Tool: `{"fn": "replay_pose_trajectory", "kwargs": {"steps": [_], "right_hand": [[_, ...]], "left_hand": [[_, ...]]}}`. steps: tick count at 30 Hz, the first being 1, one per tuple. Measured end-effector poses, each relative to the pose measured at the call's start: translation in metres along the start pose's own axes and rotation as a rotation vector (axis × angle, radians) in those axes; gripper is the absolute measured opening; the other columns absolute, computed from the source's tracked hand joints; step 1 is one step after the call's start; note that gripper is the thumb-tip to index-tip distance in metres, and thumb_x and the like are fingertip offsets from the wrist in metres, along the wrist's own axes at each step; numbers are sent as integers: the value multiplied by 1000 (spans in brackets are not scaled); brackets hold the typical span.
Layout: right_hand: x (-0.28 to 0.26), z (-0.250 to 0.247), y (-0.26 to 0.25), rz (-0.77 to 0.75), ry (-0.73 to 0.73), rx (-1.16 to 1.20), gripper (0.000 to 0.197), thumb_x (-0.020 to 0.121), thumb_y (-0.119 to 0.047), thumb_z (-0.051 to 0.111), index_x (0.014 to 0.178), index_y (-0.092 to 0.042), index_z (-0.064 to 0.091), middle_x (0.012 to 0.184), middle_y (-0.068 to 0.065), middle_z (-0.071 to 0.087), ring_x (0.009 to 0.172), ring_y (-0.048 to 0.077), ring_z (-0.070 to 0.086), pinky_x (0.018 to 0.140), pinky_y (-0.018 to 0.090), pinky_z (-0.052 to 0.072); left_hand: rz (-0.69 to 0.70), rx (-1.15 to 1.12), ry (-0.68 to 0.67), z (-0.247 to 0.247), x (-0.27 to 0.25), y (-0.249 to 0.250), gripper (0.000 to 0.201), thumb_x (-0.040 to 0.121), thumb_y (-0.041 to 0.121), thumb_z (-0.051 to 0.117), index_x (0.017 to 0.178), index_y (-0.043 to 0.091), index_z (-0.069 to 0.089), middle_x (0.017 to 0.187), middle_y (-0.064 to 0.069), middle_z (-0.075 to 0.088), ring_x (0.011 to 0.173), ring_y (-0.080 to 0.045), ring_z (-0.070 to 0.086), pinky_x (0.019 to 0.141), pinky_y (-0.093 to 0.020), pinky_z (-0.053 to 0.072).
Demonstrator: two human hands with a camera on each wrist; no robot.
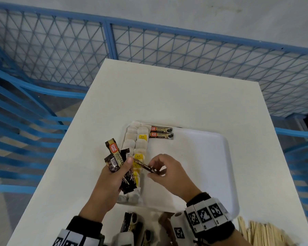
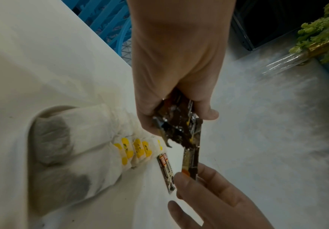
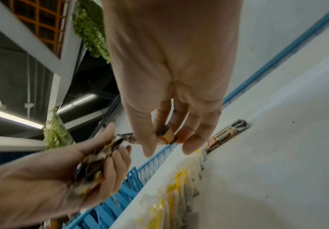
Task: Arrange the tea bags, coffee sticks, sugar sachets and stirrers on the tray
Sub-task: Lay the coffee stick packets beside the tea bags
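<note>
While two rows of tea bags (image 1: 136, 144) lay finished along the left side of the white tray (image 1: 212, 157), caught mid-way through the coffee stage. Two Great Taste coffee sticks (image 1: 161, 132) placed flat at the far end of the tray, just beside the tea-bag rows, one touching the other along its long edge. Left hand (image 1: 112, 181) held above the tray's left rim, fingers curled round a fanned bundle of coffee sticks (image 1: 116, 157). Right hand (image 1: 167, 173) raised over the tray, thumb and fingertips pinching one end of a single coffee stick (image 1: 144, 166), the other end still lodged in the bundle; seen in the left wrist view as a stick half drawn out between the two hands.

Judged roughly a third complete: tea bags apparently arranged, coffee barely begun. Left to do: rest of the bundle, plus further dark sachets (image 1: 132, 226) lying on the counter (image 1: 167, 96) at the near edge, their kind not legible. Wooden stirrers (image 1: 263, 233) heaped on the counter near the tray's right corner, untouched. Sugar sachets not identified with certainty anywhere. Most of the tray floor to the right of the rows unfilled.
</note>
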State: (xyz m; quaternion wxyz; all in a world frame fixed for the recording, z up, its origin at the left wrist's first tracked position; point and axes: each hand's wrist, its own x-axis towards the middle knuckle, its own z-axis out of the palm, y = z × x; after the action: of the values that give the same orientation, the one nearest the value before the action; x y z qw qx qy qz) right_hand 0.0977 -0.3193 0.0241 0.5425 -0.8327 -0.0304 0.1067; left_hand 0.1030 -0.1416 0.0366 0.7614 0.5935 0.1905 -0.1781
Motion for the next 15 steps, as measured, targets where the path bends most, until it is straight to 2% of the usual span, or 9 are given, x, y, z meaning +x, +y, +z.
{"fn": "replay_pose_trajectory", "kwargs": {"steps": [4, 7, 9, 10, 13, 15], "right_hand": [[-3, 4, 4, -77, 35, -132, 19, 76, -14, 71, 88, -22, 58, 83, -11, 49, 82, 5, 49, 73, 15, 45], [-4, 1, 5, -67, 52, -92, 23, 75, -13, 72, 86, -25, 56, 85, -6, 52, 81, 10, 52, 72, 14, 46], [-4, -2, 4, -45, 54, -26, 20, 77, -13, 73, 85, -25, 59, 87, -4, 57, 82, 10, 55, 70, 12, 46], [-4, -4, 3, -24, 49, 10, 16, 78, -14, 73, 85, -24, 61, 86, -5, 59, 81, 8, 57, 69, 12, 46], [-6, -7, 2, 67, 3, 109, 7, 83, -17, 68, 89, -20, 67, 78, -11, 62, 70, 1, 56, 66, 12, 44], [-6, -8, 3, 109, -51, 142, 9, 87, -16, 64, 94, -20, 68, 78, -9, 63, 67, 2, 56, 65, 15, 47]], "left_hand": [[-34, -5, 20, 0, 3, 0, 41, 68, 29, 70, 104, 11, 69, 101, -8, 73, 99, -24, 67, 92, -42, 49], [-19, 13, 45, -2, 4, -1, 26, 73, 21, 70, 98, 13, 70, 92, -2, 75, 93, -19, 68, 87, -37, 49], [-9, 15, 53, -3, 3, -1, 16, 77, 18, 68, 93, 15, 71, 85, 1, 75, 85, -16, 69, 80, -33, 49], [-7, 12, 52, -3, 2, 0, 18, 76, 20, 69, 93, 14, 71, 86, -1, 75, 85, -17, 70, 80, -34, 50], [-1, 35, 27, -3, 1, 1, 33, 71, 26, 70, 102, 13, 70, 97, -5, 74, 94, -21, 70, 85, -38, 50], [-4, 82, 13, -5, 1, 0, 27, 74, 22, 70, 100, 14, 71, 96, -4, 75, 95, -21, 69, 84, -36, 50]]}}
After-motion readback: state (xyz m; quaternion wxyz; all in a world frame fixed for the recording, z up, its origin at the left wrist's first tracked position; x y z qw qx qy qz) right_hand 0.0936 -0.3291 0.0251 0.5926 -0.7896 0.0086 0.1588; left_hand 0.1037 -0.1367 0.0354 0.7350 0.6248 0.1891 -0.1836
